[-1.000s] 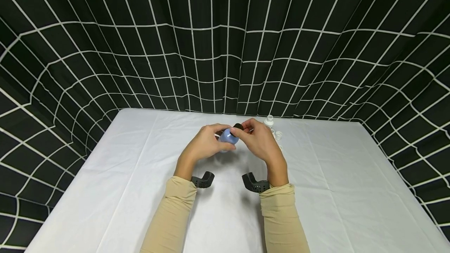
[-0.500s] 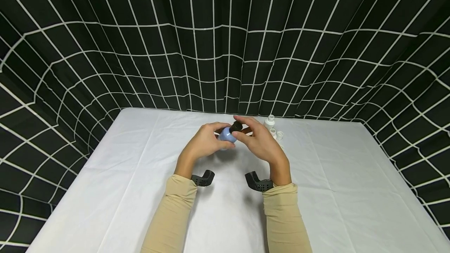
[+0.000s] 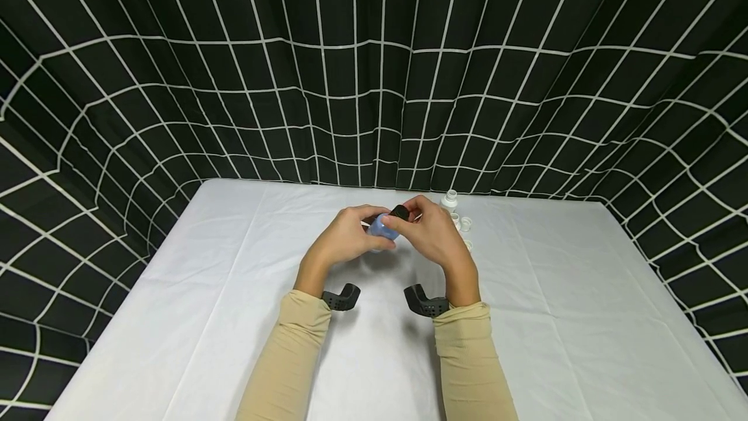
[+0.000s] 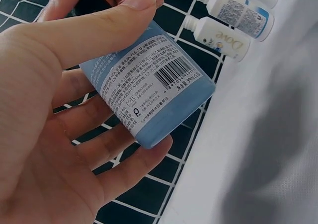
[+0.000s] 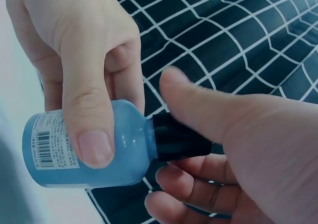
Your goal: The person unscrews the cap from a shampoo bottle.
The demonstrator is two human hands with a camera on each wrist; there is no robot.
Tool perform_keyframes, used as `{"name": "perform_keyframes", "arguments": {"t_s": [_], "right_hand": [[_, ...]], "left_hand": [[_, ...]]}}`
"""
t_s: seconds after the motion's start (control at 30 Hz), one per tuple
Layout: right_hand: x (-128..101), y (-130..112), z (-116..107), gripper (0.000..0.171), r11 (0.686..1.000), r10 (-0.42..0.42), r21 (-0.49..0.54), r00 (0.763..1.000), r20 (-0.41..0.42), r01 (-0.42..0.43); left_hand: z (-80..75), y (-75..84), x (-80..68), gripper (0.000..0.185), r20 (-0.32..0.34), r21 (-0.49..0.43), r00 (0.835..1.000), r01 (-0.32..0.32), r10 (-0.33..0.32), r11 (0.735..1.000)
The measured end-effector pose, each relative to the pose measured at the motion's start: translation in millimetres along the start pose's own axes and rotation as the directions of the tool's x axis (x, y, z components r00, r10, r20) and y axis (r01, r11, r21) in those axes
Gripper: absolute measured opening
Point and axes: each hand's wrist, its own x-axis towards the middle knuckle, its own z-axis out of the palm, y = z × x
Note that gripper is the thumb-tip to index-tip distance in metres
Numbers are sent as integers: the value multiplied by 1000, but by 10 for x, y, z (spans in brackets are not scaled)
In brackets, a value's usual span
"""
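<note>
Head view is showing both hands meeting over the middle of the desk [image 3: 234,317], which is wearing a white cloth, with a black curtain with a white grid [image 3: 374,83] hanging behind it. The left hand [image 3: 341,239] is gripping a small blue bottle [image 3: 382,228] up off the cloth, tilted so it's lying roughly on its side, with the base pointing left and the neck toward the other hand. The left wrist camera is showing the fingers [image 4: 99,149] curling under the bottle's label, barcode side, and the thumb pressing across the top. The right hand [image 3: 429,236] is pinching the bottle's black cap [image 5: 176,137]; thumb is lying over it and the fingers [image 5: 194,194] are wrapping underneath, so that hand is closing on the cap and nothing else. Can't tell if the cap is sitting tight or loose on the neck.

Just past the right hand, a few small white bottles [image 3: 448,201] are standing near the far edge of the desk. One reads Dove [image 4: 221,37] in the left wrist view. Tan sleeves [image 3: 467,356] are covering both forearms.
</note>
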Motion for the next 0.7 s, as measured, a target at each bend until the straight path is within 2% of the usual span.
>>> {"name": "perform_keyframes", "arguments": {"t_s": [0.1,0.23,0.4,0.57,0.7], "right_hand": [[-3,-3,2,47,999,-38,4,999,-3,38],[-11,-1,-2,37,991,-132,33,991,0,132],[-19,1,-13,38,973,-220,76,975,36,217],[-20,12,-29,48,975,-203,106,975,85,194],[-23,17,-37,59,988,-135,90,988,79,128]], "left_hand": [[-1,4,0,56,-2,5,1000,6,-6,1000],[-3,2,0,57,-5,6,1000,5,-5,1000],[-7,-3,-2,56,-7,-2,1000,-2,2,1000],[-7,-7,0,55,-10,-4,1000,-5,5,1000],[3,-4,6,55,-14,8,1000,-5,5,1000]]}}
